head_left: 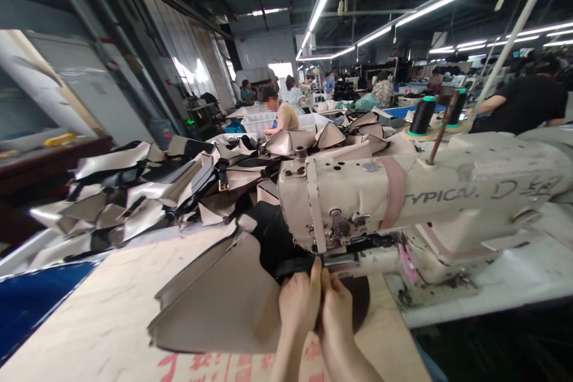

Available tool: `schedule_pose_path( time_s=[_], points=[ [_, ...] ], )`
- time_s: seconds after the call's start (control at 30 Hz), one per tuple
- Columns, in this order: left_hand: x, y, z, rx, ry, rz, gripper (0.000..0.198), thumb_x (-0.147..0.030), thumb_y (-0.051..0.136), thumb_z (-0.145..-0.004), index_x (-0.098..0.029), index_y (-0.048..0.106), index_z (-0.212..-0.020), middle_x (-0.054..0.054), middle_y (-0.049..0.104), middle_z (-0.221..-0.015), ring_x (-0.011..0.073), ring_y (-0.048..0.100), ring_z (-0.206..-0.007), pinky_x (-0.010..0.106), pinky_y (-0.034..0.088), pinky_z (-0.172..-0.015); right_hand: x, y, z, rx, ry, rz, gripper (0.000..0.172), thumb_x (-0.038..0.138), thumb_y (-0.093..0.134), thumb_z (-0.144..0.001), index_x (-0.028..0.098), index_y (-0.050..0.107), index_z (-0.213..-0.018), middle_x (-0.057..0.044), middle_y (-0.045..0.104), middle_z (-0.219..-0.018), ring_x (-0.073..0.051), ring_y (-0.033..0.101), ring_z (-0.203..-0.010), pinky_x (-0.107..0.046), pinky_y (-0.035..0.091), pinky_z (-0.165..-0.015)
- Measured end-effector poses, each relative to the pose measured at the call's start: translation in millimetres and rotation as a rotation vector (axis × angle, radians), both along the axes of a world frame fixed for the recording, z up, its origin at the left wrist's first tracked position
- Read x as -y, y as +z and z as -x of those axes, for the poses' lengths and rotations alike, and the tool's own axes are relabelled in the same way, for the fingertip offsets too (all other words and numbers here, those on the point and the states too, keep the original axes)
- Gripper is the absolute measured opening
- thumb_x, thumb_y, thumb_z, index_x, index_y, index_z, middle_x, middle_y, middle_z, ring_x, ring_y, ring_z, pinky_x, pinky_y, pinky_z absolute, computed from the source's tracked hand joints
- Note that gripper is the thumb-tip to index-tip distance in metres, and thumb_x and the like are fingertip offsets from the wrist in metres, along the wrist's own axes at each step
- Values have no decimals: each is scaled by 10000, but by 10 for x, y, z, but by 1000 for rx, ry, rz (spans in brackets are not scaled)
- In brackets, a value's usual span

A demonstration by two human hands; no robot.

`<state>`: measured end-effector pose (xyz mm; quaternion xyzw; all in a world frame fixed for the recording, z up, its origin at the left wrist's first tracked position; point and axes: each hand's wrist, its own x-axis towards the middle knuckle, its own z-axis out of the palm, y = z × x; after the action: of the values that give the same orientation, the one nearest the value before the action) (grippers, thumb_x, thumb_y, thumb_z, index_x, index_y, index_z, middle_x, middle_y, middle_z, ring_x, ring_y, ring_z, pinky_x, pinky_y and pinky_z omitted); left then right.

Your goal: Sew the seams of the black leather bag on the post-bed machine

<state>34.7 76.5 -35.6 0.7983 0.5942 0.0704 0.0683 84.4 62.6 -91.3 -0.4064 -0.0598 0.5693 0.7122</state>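
My left hand (299, 303) and my right hand (336, 308) are pressed side by side, fingers closed on a black strap (292, 266) at the edge of a beige bag piece (224, 304). They hold it right in front of the needle area of a cream sewing machine (403, 203). The beige piece with its black lining spreads leftward over the worktable (111, 310). What lies under the fingers is hidden.
A big heap of beige and black bag pieces (147, 185) lies behind the work. Black thread cones (423, 114) stand on the machine. A blue sheet (31, 298) lies at the left edge. Other people sit at stations farther back.
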Motion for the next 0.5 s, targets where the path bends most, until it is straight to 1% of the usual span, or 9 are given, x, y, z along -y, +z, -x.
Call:
schedule_pose_path(
  time_s=[0.03, 0.07, 0.13, 0.17, 0.2, 0.27, 0.33, 0.4, 0.5],
  points=[
    [-20, -27, 27, 9, 12, 16, 410, -261, 340, -863, -143, 512, -1216, 159, 666, -845, 271, 636, -779, 329, 437, -644, -6, -10, 5, -2, -4, 3, 438, 536, 695, -600, 120, 613, -712, -27, 626, -604, -158, 577, -617, -229, 434, -570],
    [-40, -50, 52, 59, 44, 40, 405, -284, 305, -879, -152, 536, -1184, 139, 668, -832, 254, 636, -767, 307, 438, -629, -11, -17, 12, -4, -8, 8, 435, 534, 697, -602, 120, 617, -711, -32, 636, -623, -160, 585, -641, -227, 440, -588],
    [-84, -82, 86, 243, 131, 100, 472, -372, 211, -910, -156, 617, -1017, 104, 668, -790, 222, 635, -748, 275, 441, -619, -13, -20, 27, -15, -9, 16, 437, 534, 695, -614, 119, 631, -736, -53, 665, -702, -171, 602, -711, -230, 455, -641],
    [-107, -88, 93, 329, 173, 130, 528, -418, 176, -912, -157, 635, -923, 94, 667, -777, 214, 634, -749, 267, 441, -625, -12, -15, 35, -34, -2, 18, 446, 535, 691, -622, 117, 639, -767, -67, 676, -760, -180, 608, -756, -237, 462, -673],
    [-131, -88, 96, 373, 202, 158, 561, -450, 160, -909, -159, 637, -859, 90, 668, -780, 212, 633, -764, 265, 439, -637, -9, -5, 41, -61, 8, 15, 458, 536, 689, -629, 116, 645, -806, -81, 680, -816, -191, 610, -801, -245, 467, -703],
    [-178, -71, 91, 347, 210, 194, 542, -454, 180, -906, -164, 635, -846, 90, 673, -823, 219, 630, -809, 266, 427, -661, -3, 25, 54, -125, 28, 5, 472, 524, 696, -634, 114, 648, -861, -97, 679, -876, -210, 607, -868, -260, 470, -740],
    [-217, -44, 83, 268, 197, 217, 493, -415, 204, -908, -176, 635, -903, 89, 677, -859, 226, 628, -831, 270, 412, -660, 0, 62, 66, -181, 30, -7, 453, 505, 714, -626, 119, 649, -854, -95, 680, -875, -220, 605, -890, -262, 470, -742],
    [-238, -20, 76, 217, 180, 224, 454, -380, 222, -906, -188, 631, -956, 92, 677, -881, 236, 626, -843, 275, 401, -654, 0, 98, 77, -212, 11, -8, 420, 490, 737, -599, 131, 647, -798, -78, 684, -836, -227, 609, -877, -265, 471, -730],
    [-241, 2, 70, 179, 166, 220, 445, -354, 211, -908, -205, 617, -1015, 94, 672, -922, 249, 622, -874, 286, 396, -659, 1, 144, 82, -217, -22, 8, 421, 495, 763, -543, 135, 644, -726, -55, 682, -752, -218, 618, -798, -261, 469, -694]
  ],
)
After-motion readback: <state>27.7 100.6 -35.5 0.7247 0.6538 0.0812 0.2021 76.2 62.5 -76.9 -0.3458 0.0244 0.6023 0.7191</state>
